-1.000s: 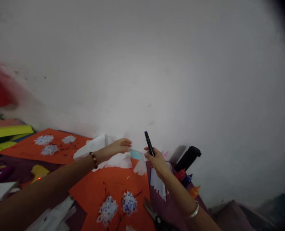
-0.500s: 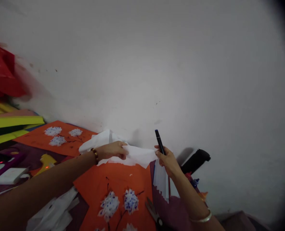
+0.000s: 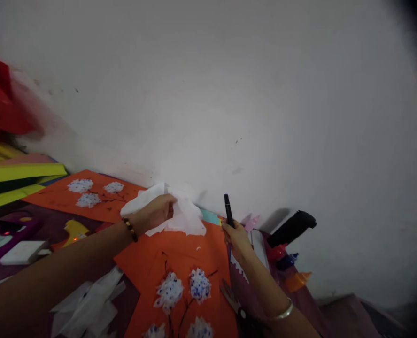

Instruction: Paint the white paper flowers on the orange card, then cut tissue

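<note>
My left hand (image 3: 154,213) is closed on a sheet of thin white tissue paper (image 3: 182,217) that lies bunched against the wall. My right hand (image 3: 237,238) grips a black marker (image 3: 228,211), held upright with its tip up. Both hands hover over an orange paper sheet (image 3: 180,263) decorated with white, blue-dotted tissue flowers (image 3: 185,289) on drawn black stems.
Scissors (image 3: 234,303) lie by my right forearm. A second orange sheet with flowers (image 3: 88,195) lies to the left, yellow-green paper sheets (image 3: 18,173) beyond it. White paper scraps (image 3: 88,305) sit near left. Coloured bottles (image 3: 289,270) and a black object (image 3: 293,226) stand by the wall.
My left hand has pulled the tissue paper leftwards and bunched it up; my right hand has let go of its edge. The marker stays upright in my right hand.
</note>
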Available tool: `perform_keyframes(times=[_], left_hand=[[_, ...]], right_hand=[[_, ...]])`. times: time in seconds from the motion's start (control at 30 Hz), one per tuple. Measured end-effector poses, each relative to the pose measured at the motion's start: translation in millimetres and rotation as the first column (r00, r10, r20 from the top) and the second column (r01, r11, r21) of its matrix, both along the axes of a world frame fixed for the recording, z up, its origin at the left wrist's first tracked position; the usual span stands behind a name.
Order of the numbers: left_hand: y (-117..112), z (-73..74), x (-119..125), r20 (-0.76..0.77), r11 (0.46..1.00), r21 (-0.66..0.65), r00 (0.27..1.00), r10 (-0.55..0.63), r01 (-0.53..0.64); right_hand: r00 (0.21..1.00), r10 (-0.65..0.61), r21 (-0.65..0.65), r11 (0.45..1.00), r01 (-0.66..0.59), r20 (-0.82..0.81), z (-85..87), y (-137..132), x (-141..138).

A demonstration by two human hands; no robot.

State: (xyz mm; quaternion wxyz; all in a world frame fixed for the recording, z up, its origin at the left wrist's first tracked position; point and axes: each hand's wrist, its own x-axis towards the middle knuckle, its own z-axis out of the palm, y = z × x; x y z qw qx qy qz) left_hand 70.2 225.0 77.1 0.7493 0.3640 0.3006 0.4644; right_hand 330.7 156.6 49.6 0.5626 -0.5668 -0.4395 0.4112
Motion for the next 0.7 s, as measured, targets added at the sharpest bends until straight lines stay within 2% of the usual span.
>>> perform_keyframes(times=[0.1,0.2,0.33,0.47,0.6,0.7], left_hand=[[-12.9,2.0,12.6,0.026,0.996,-0.049,0.997,0.077,-0.076],[-27.2,3.6,27.6,0.067,0.991,-0.050,0.989,0.130,-0.127],[-42.5,8.0,44.8,0.113,0.987,-0.043,0.981,0.161,-0.157],[-54.6,11.4,56.8,0.147,0.981,-0.021,0.970,0.193,-0.191],[-63.5,12.1,59.2,0.158,0.981,0.033,0.970,0.184,-0.192],[-66.7,8.7,55.2,0.020,0.983,0.116,0.990,0.139,-0.140]], right_hand=[[1.000,-0.002,0.029,1.000,0.003,-0.005,-0.4,-6.0,-12.4],[0.998,0.055,0.032,0.998,-0.055,0.013,4.2,-17.5,-31.1],[0.977,0.145,0.074,0.985,-0.157,0.154,13.2,-33.4,-58.2],[0.959,-0.004,0.175,0.983,-0.048,0.282,18.5,-37.5,-72.4],[0.987,-0.055,0.153,0.988,0.032,0.148,19.7,-31.4,-64.3],[0.999,-0.034,0.081,0.996,0.034,0.010,18.9,-28.5,-54.1]])
